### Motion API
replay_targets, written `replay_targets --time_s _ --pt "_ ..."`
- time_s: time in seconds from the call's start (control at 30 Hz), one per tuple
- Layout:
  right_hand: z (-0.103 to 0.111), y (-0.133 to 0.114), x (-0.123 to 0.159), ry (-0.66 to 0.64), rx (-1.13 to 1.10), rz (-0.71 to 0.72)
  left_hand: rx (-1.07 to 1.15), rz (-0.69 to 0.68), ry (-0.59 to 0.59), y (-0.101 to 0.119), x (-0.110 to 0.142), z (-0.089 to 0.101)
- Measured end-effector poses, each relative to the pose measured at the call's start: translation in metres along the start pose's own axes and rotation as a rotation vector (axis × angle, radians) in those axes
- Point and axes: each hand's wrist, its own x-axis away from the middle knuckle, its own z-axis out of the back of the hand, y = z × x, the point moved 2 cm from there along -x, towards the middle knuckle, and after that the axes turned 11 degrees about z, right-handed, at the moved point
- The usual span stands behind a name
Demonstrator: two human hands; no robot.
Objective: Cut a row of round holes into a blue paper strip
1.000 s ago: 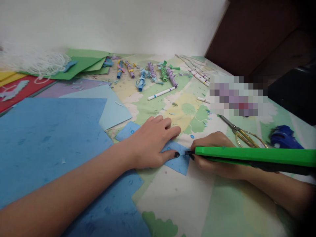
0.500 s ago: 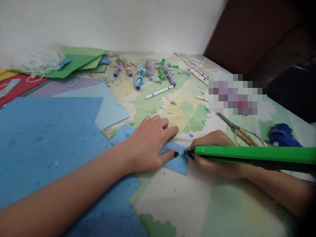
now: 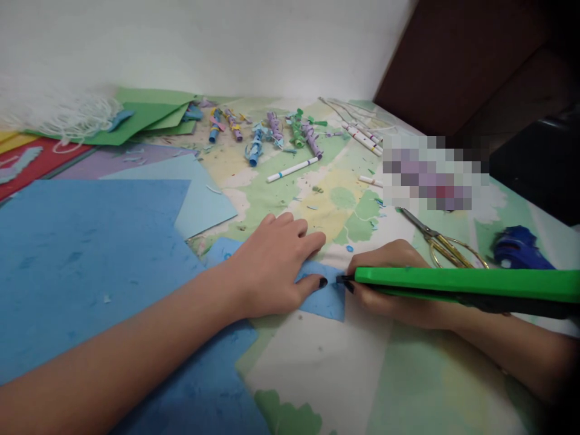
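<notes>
My left hand point(image 3: 276, 266) lies palm down on a small piece of blue paper point(image 3: 333, 302), pressing it to the table with fingers slightly bent and thumb apart. Closed round a long green-and-black tool point(image 3: 466, 283) is my right hand point(image 3: 385, 266). The tool's dark narrow tip touches or hovers just over the paper's right end; its exact kind is unclear. Part of the blue paper is hidden under my left hand. A large blue sheet point(image 3: 90, 254) spreads beneath my left forearm. Beyond my right hand lie gold-handled scissors point(image 3: 446, 244).
A dark blue object point(image 3: 519, 248) sits at the right. Rolled paper pieces point(image 3: 254, 148), a white marker point(image 3: 292, 170) and several other pens lie farther back. White string point(image 3: 77, 115) rests on green sheets point(image 3: 149, 115) at back left. Paper scraps dot the patterned tablecloth point(image 3: 317, 362).
Almost nothing differs. My right hand and the tool's tip have shifted very slightly left, and the small blue paper's far left part sits a little differently. My left hand stays on it.
</notes>
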Motion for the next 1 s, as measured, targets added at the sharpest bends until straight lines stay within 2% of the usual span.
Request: replay_targets --time_s 0.2,0.57,1.0 --pt "0.0025 0.0001 -0.0001 0.009 0.004 0.036 -0.041 0.023 -0.034 0.0037 0.0015 0.0008" --pt "0.0030 -0.0033 -0.0020 -0.033 0.038 -0.029 -0.044 0.007 0.010 0.0028 0.0020 -0.0016" --pt "0.0006 0.0016 0.0023 -0.021 0.014 -0.023 -0.033 0.028 -0.035 0.0078 0.0025 0.0010"
